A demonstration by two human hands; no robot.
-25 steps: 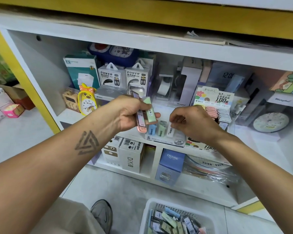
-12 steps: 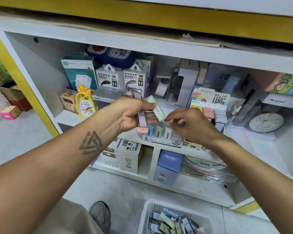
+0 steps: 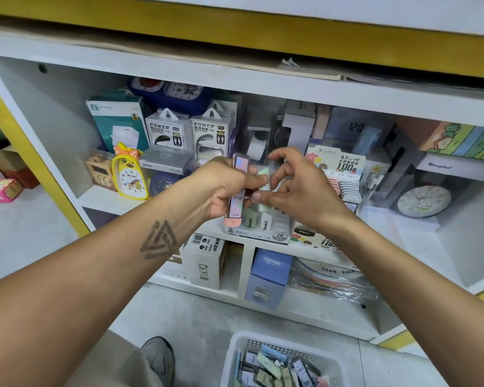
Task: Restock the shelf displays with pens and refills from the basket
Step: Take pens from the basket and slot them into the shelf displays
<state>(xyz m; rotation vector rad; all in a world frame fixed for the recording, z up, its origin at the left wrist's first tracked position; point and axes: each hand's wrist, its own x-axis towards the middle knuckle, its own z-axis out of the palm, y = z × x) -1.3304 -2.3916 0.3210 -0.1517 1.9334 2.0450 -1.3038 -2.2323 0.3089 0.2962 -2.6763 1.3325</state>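
My left hand [image 3: 221,188] gripped the pink case [image 3: 236,196] tight so my right hand [image 3: 294,191] could pinch the green refill [image 3: 264,174] free. The basket [image 3: 235,356] sat at six o'clock, the display box [image 3: 263,227] just below.

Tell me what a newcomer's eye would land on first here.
First, the two hands meeting mid-frame: the left hand grips a pink refill case, and the right hand pinches a pale green one beside it. Next, the yellow duck clock on the shelf's left, then the white basket of refills at the bottom.
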